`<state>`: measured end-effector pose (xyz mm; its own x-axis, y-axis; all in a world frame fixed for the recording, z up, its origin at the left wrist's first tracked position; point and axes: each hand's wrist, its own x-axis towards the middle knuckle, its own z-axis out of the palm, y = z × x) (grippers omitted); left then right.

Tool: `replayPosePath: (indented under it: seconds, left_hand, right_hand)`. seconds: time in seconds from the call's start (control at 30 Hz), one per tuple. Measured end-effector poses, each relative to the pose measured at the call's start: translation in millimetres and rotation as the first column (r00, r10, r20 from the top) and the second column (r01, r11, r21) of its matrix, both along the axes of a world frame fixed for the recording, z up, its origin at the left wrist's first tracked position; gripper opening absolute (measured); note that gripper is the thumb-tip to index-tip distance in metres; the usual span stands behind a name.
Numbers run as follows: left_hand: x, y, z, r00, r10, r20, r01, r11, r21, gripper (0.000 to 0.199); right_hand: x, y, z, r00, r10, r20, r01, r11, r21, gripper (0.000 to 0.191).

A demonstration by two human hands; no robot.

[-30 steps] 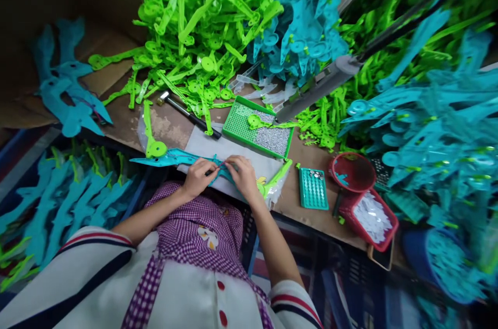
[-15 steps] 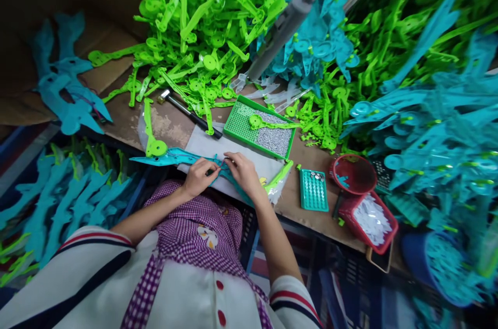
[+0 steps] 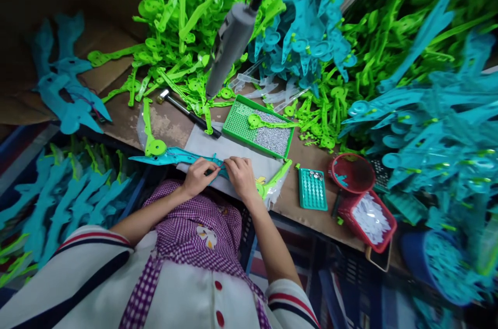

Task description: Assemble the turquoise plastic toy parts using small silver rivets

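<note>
A long blue plastic part (image 3: pixel 171 155) lies across the front edge of the table, with a thin reddish wire running along it. My left hand (image 3: pixel 199 176) is closed in a pinch over its middle. Close beside it, my right hand (image 3: pixel 241 177) pinches at the same spot, the fingertips of both hands nearly meeting on the wire. What exactly lies between the fingertips is small and partly hidden. A green plastic arm with a round end (image 3: pixel 156 147) rests at the part's left, another green arm (image 3: pixel 276 177) beyond my right hand. A white cloth (image 3: pixel 202 138) lies beneath.
A grey electric screwdriver (image 3: pixel 231 49) hangs over the table. Behind the hands are a hammer (image 3: pixel 190 115) and a green tray (image 3: pixel 238 117) of small metal pieces. To the right stand a teal tray (image 3: pixel 312 190) and red containers (image 3: pixel 352 173). Green and blue parts pile up behind.
The hanging screwdriver has swung left. My right hand has shifted slightly, its fingers more bunched; my left hand stays nearly in place. The blue part lies about where it was.
</note>
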<state>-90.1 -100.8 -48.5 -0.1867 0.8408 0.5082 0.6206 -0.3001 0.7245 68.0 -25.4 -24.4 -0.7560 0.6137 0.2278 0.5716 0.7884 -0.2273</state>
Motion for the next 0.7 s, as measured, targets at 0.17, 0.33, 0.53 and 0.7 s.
replayPosePath:
  seconds: [0.17, 0.33, 0.53, 0.7]
  left_hand:
    - [-0.2, 0.1, 0.2, 1.0, -0.011, -0.027, 0.011, 1.0, 0.02, 0.019]
    - [-0.7, 0.8, 2.1, 0.999, -0.029, -0.036, 0.032, 0.997, 0.067, 0.019]
    - [-2.0, -0.9, -0.8, 0.998, -0.043, -0.034, 0.043, 0.999, -0.025, 0.018]
    - [-0.7, -0.1, -2.6, 0.999, -0.036, -0.026, 0.035, 0.999, -0.024, 0.018]
  right_hand:
    - [-0.2, -0.9, -4.8, 0.999, 0.016, -0.052, -0.02, 0.997, -0.077, 0.027]
    - [-4.4, 0.5, 1.2, 0.997, -0.082, 0.01, 0.082, 0.976, -0.203, 0.024]
    - [-6.2, -0.2, 9.4, 0.99, -0.128, 0.066, 0.141, 0.954, -0.263, 0.021]
    - [-6.4, 1.8, 10.9, 0.985, -0.174, 0.021, 0.17, 0.923, -0.344, 0.021]
